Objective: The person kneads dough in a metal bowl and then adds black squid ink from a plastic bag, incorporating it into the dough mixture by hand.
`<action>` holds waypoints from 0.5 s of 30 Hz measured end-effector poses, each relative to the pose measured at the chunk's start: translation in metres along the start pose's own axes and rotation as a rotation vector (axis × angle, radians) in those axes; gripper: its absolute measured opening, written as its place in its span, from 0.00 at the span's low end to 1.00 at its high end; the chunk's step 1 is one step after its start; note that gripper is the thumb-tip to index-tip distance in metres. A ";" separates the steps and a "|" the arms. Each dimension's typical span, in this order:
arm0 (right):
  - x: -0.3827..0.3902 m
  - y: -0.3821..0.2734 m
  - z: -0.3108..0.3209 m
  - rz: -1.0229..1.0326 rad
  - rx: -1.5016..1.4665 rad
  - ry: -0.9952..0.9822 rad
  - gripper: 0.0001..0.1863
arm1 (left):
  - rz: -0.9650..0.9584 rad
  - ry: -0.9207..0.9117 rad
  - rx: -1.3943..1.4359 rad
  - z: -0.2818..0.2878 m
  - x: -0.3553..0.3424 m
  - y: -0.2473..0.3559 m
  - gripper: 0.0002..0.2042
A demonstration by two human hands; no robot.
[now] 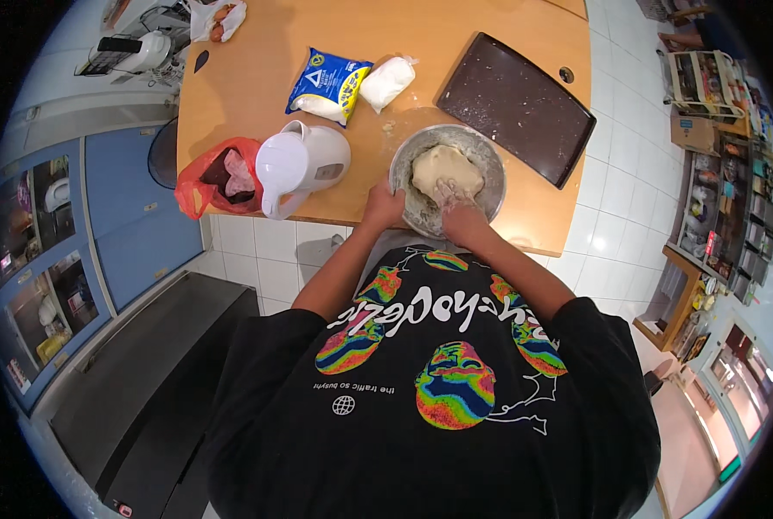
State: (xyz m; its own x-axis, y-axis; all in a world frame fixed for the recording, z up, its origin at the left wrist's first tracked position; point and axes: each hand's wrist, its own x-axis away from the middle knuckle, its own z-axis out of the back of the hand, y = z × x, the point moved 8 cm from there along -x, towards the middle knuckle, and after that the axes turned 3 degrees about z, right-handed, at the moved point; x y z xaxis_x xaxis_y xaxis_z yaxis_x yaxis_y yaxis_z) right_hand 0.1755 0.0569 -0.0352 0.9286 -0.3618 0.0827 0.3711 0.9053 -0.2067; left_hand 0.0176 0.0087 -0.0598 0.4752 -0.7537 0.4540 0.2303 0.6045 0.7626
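Observation:
A round metal mixing bowl (495, 195), dusted with flour inside, stands near the front edge of the table. In it lies a lump of pale dough (447, 166). My left hand (384, 206) is closed on the bowl's left rim. With fingers stretched out, my right hand (460, 214) presses into the near side of the dough; flour or dough coats the fingers, and their tips are partly sunk in it.
Right of the bowl lies a dark baking tray (520, 104). Behind are a blue flour packet (327, 85) and a white bag (388, 83). A white electric kettle (300, 164) and red plastic bag (222, 177) stand left on the wooden table (404, 30). Eggs in a bag (219, 22) sit at the far left.

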 end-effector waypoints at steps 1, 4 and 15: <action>-0.004 -0.002 -0.008 -0.018 0.041 -0.058 0.30 | 0.021 0.007 0.004 0.003 0.002 0.005 0.18; -0.019 -0.005 -0.035 -0.119 -0.122 -0.461 0.28 | 0.019 -0.095 -0.062 -0.001 -0.005 -0.003 0.24; -0.040 0.022 0.030 -0.185 -0.618 -0.346 0.30 | 0.029 -0.052 -0.094 0.006 -0.014 -0.013 0.23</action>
State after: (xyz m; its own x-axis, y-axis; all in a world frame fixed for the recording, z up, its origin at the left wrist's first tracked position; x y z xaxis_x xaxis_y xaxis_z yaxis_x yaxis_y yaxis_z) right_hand 0.1467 0.0980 -0.0139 0.8352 -0.3133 0.4519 0.5495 0.5082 -0.6632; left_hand 0.0027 0.0095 -0.0735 0.4390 -0.7463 0.5003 0.2973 0.6461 0.7030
